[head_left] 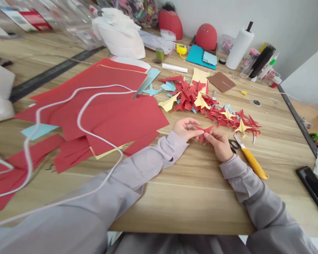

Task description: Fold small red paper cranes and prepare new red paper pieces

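near strip of tabletop (185,208) — bare wood between left sleeve (137,169) and right sleeve (257,197), passable. right stretch: open wood between yellow-handled cutter (254,164) and phone (314,190). obstacles — cutter, just beside right hand (219,144); heap of folded paper (188,96), close beyond right hand and left hand (184,129); red sheets (124,121), covering much of the left side; white cable (78,120), looping in front of sheets and left sleeve.

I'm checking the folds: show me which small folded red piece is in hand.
The red piece pinched between left hand and right hand; the others lie heaped on the table.
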{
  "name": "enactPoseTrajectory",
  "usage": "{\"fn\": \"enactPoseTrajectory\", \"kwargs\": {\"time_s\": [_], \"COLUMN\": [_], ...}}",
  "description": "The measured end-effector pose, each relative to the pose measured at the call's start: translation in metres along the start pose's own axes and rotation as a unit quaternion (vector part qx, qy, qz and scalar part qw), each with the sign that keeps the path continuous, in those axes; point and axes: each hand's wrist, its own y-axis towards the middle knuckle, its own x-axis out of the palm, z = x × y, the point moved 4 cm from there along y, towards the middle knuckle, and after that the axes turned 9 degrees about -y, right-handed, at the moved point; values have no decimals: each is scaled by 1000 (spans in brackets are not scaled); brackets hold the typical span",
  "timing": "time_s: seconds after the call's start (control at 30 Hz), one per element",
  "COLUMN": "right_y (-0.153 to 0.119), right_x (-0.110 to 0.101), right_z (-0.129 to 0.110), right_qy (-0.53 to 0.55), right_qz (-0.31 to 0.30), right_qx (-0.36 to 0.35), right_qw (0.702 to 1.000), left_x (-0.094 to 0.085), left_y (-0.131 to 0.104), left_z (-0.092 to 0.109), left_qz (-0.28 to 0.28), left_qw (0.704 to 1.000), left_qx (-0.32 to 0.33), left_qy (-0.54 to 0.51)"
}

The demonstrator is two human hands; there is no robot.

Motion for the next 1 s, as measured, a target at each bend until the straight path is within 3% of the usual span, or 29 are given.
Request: {"fn": "enactPoseTrajectory", "kwargs": {"time_s": [0.4, 0.83, 1.0], "right_y": [-1, 1, 0], "right_x": [0, -1, 1], "right_z": [0, 4, -1], "right_qy": [6, 42, 25], "right_qz": [6, -23, -27], "right_qx": [19, 14, 6], "right_qw": [1000, 999, 999], "left_x": [3, 4, 4], "left_y": [-4, 1, 3], "left_z": [3, -2, -5], "left_qz": [9, -53, -39], "left_qw": [1000, 992, 999], "left_qx": [-10, -36, -13], "left_qy": [-10, -107, -24]}}
